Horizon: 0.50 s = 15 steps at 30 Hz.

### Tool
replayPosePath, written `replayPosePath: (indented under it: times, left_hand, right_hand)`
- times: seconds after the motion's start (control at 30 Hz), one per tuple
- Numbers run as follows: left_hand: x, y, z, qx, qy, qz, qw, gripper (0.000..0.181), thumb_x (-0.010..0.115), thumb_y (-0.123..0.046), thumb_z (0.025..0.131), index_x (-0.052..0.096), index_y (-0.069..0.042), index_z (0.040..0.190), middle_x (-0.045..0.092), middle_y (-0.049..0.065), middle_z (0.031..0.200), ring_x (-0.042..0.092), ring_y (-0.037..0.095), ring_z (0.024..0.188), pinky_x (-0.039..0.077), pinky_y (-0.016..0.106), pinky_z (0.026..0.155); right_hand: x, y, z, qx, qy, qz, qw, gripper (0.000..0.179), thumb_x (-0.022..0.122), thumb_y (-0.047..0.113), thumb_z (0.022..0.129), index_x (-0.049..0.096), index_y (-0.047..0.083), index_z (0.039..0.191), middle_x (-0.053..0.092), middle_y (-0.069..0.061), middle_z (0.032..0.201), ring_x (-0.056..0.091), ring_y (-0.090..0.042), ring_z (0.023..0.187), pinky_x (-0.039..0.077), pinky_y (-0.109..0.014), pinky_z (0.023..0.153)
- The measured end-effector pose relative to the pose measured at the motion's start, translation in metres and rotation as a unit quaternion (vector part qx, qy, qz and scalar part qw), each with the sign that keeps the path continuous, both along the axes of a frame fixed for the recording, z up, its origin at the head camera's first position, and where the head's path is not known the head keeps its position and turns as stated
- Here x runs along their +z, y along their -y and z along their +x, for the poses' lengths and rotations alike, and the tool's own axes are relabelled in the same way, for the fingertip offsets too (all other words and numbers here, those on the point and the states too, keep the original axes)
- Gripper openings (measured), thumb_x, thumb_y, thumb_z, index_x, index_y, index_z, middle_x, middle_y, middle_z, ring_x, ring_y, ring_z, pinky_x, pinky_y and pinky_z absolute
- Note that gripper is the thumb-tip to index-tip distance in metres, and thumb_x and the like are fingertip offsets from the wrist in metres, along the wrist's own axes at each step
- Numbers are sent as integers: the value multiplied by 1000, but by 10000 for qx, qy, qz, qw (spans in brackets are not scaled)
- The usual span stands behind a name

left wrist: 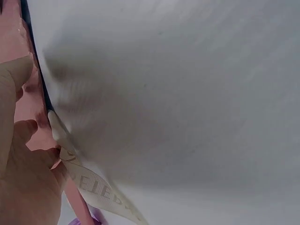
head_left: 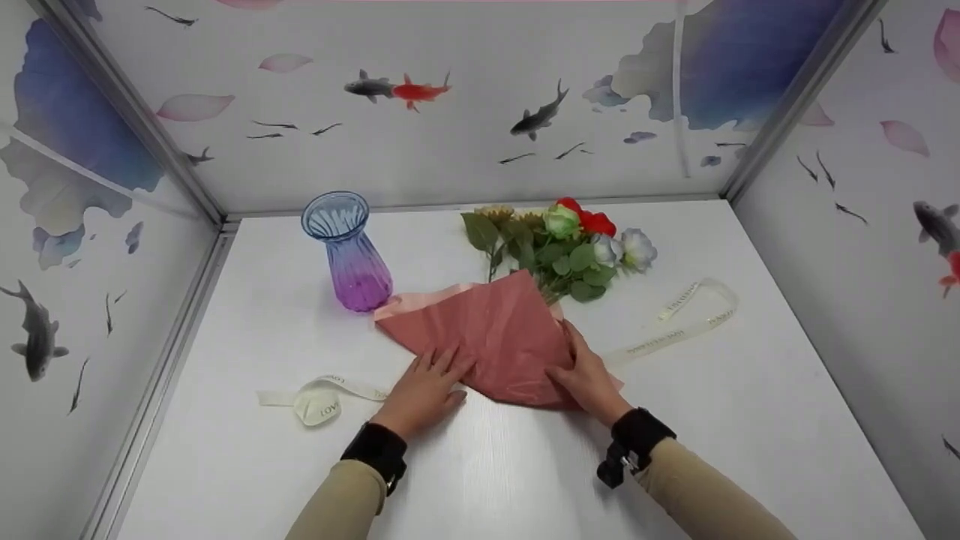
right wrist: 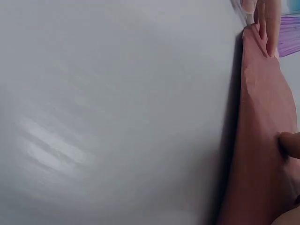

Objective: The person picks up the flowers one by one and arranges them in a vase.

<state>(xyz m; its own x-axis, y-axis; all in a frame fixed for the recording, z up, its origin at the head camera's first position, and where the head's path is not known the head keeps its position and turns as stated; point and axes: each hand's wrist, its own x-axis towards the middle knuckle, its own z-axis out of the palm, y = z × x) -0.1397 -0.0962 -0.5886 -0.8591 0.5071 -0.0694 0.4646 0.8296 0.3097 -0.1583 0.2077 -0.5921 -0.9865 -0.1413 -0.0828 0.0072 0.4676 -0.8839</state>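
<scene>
A folded sheet of pink wrapping paper (head_left: 495,337) lies on the table, wrapped over the stems of the flowers (head_left: 570,247), whose heads and leaves stick out behind it. My left hand (head_left: 427,386) rests on the paper's front left edge with its fingers spread; in the left wrist view its fingertips touch the paper near a printed ribbon (left wrist: 101,190). At the right end, my right hand (head_left: 589,379) holds the paper between its thumb and fingers. The right wrist view shows the thumb (right wrist: 290,144) pressing on the paper's surface. The stems under the paper are hidden.
A blue-to-purple glass vase (head_left: 349,255) stands at the back left, close to the paper's left corner. Cream ribbon ends spread out on both sides, a curled left end (head_left: 319,401) and a looped right end (head_left: 705,322). Printed panels (head_left: 465,150) wall the white table (head_left: 750,420).
</scene>
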Motion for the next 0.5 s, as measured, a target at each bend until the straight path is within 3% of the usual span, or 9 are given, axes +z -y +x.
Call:
replayPosePath:
  times: [0.13,0.3,0.43,0.5]
  left_hand:
    - [1,1,-2,19,117,184,9998,59,56,-36,105,40,-17,158,35,20,162,30,49,148,26,59,121]
    - [3,4,-2,22,240,406,9989,59,59,-32,104,41,-13,157,36,23,161,30,51,147,26,58,121]
    - [5,4,0,-43,306,399,9987,59,59,-32,103,41,-13,157,36,23,161,29,51,148,25,59,121]
    - [6,4,1,-130,388,321,9986,60,58,-33,104,39,-14,158,35,21,162,26,49,150,22,58,123]
  right_hand:
    - [6,-1,1,141,-132,-324,9993,81,73,8,93,30,12,161,42,-17,159,42,-35,144,35,-53,117]
    - [12,-1,2,487,-688,-73,9964,82,74,8,93,30,14,162,48,-15,155,53,-35,134,43,-52,110]
    - [18,-1,-1,505,-264,-177,9982,82,73,12,95,28,17,163,61,-17,141,63,-29,123,48,-47,101]
    - [21,-2,-6,462,101,-340,9983,80,72,15,96,28,17,163,60,-19,142,60,-29,127,45,-46,105]
